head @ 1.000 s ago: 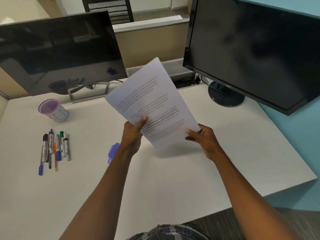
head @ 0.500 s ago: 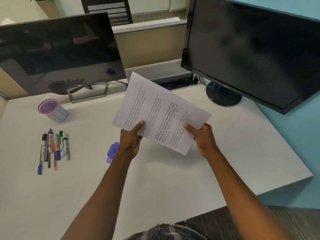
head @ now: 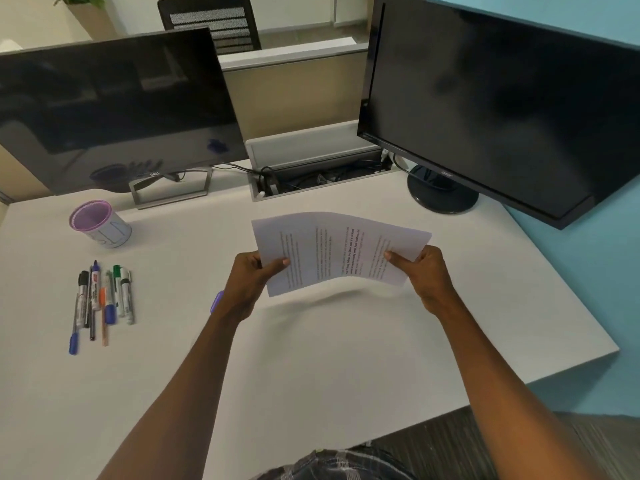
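Near the frame's centre, our left hand (head: 250, 278) and right hand (head: 424, 271) pinched the printed sheet (head: 337, 252); lowering both ends evenly should prevent creasing.

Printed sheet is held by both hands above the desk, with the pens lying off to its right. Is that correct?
Not quite. The head view shows the pens lying to the left of the printed sheet, in front of the purple-rimmed cup. The rest holds: the left hand and the right hand both grip the sheet above the desk.
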Demonstrator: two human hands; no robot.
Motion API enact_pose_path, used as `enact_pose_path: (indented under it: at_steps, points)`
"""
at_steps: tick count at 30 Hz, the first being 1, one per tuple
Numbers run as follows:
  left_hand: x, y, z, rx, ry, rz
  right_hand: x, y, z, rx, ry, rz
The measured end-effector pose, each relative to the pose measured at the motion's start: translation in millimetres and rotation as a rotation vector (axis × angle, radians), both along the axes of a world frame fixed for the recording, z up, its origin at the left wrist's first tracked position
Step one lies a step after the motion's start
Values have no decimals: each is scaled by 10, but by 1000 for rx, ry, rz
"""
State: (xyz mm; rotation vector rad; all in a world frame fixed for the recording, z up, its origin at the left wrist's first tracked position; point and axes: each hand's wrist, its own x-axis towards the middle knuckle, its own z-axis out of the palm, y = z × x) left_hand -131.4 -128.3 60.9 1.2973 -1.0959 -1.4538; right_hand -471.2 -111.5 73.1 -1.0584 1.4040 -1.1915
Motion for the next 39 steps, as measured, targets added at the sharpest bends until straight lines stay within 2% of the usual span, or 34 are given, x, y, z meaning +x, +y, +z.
enact_pose_path:
  at_steps: [13,18,23,27,29,33,36,39]
  points:
    - [-105,39,-223,49,-28,39,-118,32,-359,120,-14,-30]
    - [-86,15,-234,16,-83,57,-159,22,-377,89,-42,-41]
    - [-110,46,-301,70,-105,22,-150,31,-467,168,-24,-37]
    - [-117,69,-293,81,-155,43,-164,6,-457,127,0,-18]
    - [-100,66,-254,78,-195,51,-200,-20,-372,66,121,-35]
    - [-48,15,-119,33,-311,26,-151,-48,37,-193,579,-98]
    - [-57,-43,51,-64,-439,-36,139,-71,376,-366,820,145]
    - [-95,-101,256,-178,-566,-105,418,-93,545,-396,956,351]
